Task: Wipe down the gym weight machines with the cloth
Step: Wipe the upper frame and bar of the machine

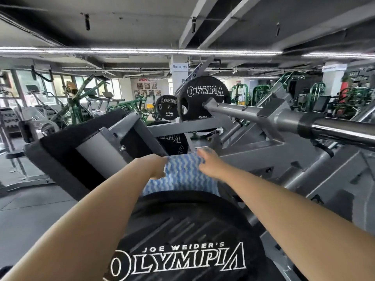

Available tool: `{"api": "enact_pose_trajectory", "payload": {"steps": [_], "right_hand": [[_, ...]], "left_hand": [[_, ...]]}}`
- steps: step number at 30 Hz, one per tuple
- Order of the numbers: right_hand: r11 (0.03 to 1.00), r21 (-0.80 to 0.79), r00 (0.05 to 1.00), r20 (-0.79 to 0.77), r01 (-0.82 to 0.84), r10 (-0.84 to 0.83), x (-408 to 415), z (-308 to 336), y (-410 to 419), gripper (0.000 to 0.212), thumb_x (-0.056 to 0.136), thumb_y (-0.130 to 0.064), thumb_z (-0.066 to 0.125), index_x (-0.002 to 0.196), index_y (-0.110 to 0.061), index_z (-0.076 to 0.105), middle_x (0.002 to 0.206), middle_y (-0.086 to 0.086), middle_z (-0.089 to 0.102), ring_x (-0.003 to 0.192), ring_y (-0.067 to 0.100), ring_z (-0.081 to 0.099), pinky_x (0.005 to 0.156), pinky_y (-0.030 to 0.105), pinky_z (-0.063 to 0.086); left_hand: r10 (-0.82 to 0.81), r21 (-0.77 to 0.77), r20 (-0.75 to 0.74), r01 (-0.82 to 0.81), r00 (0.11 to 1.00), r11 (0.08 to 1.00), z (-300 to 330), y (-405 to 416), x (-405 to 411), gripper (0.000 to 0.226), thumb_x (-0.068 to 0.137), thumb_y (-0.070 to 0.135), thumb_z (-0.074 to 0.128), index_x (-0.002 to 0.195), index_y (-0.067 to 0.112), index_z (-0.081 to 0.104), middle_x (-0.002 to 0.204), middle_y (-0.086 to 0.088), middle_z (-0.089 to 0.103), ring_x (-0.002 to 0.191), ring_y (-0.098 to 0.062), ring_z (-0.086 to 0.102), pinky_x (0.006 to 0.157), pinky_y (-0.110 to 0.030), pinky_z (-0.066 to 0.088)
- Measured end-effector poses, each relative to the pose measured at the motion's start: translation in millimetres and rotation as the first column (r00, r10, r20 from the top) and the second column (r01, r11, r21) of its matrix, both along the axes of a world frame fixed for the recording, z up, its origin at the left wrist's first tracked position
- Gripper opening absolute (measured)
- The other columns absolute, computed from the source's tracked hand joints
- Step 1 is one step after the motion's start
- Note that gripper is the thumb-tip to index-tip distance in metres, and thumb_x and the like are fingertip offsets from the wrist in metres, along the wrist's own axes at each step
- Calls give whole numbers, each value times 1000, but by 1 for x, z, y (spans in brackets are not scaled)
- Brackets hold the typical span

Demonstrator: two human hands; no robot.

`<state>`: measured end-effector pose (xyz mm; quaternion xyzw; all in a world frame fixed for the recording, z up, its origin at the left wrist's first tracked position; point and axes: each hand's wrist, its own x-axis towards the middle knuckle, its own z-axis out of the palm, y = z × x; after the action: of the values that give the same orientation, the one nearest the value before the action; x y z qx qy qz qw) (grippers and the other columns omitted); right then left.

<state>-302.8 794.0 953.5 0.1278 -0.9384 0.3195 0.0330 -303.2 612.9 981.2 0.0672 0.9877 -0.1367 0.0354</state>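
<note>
Both hands' grip pinching the striped cloth (182,175), left hand (157,166), right hand (210,164), fingertips hidden, cloth's lower edge behind weight plate (182,240)

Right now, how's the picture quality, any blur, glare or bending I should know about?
Head view: strong wide-angle bending curves the ceiling light strips and the chrome bar; glare runs along that bar; both hands, left hand and right hand, and the blue-and-white cloth look slightly soft; the near weight plate lettering stays readable.
</note>
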Motion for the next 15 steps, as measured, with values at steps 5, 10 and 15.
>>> {"api": "enact_pose_trajectory", "payload": {"steps": [5, 10, 15], "right_hand": [[843, 532, 970, -153, -82, 191, -12, 0, -3, 70, 93, -37, 52, 149, -11, 19, 156, 9, 20, 141, 23, 24, 114, 34, 18], [694, 719, 955, -177, -40, 239, -23, -4, -5, 93, 84, -59, 55, 151, -15, 7, 158, 9, 8, 145, 26, 10, 118, 39, 9], [655, 756, 938, -226, -1, 263, -30, -7, -6, 105, 76, -64, 61, 150, -11, 9, 156, 12, 15, 143, 30, 16, 117, 42, 16]], "left_hand": [[-24, 7, -31, 24, 999, 1000, -8, -4, -10, 72, 95, 32, 49, 150, 23, 4, 125, -9, 54, 113, -26, 53, 92, -39, 45], [-21, 37, -83, 24, 996, 999, -20, -8, -13, 77, 93, 38, 52, 150, 26, 2, 129, -12, 45, 112, -29, 53, 84, -37, 45], [21, 14, -82, -19, 996, 1000, -19, -8, -17, 90, 86, 42, 62, 149, 33, -1, 130, -13, 41, 109, -31, 55, 83, -40, 47]]}}
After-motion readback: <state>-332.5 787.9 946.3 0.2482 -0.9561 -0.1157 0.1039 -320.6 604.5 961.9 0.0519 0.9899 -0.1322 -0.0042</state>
